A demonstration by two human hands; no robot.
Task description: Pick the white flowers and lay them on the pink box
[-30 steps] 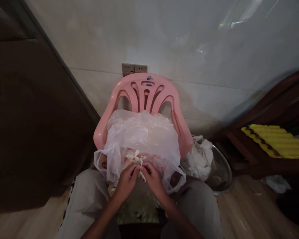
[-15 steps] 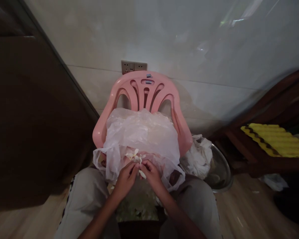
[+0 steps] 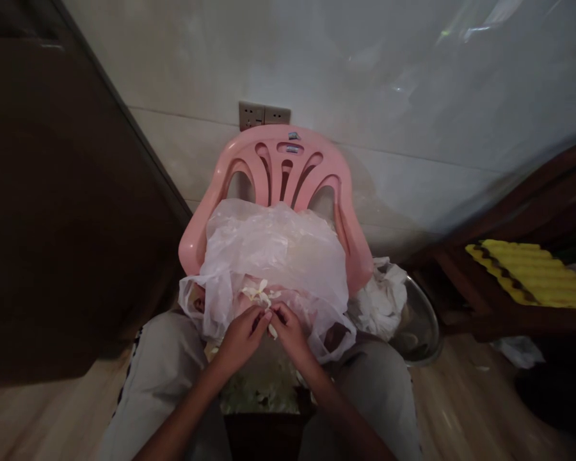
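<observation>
My left hand [image 3: 242,333] and my right hand [image 3: 288,334] meet in front of the seat, fingers closed in a pinch. Between their fingertips they hold a small white flower [image 3: 272,331], whose pale end pokes out below the thumbs. Just beyond the fingertips lie several loose white flowers [image 3: 258,292] with slim petals and a hint of yellow. They rest at the open mouth of a large translucent plastic bag [image 3: 278,246], which covers the seat of a pink plastic chair [image 3: 338,182]. The fingers hide most of what they grip.
Below my hands, between my knees, is a dark surface with greenish bits [image 3: 262,387]. A metal basin [image 3: 427,326] with a crumpled white bag [image 3: 381,301] stands right of the chair. Farther right, a yellow ridged tray [image 3: 532,272] sits on dark wooden furniture. A dark cabinet [image 3: 67,211] flanks the left.
Both hands have drawn closer together, and the white piece under the thumbs shows less. The camera view has shifted slightly. Bag and chair look unmoved.
</observation>
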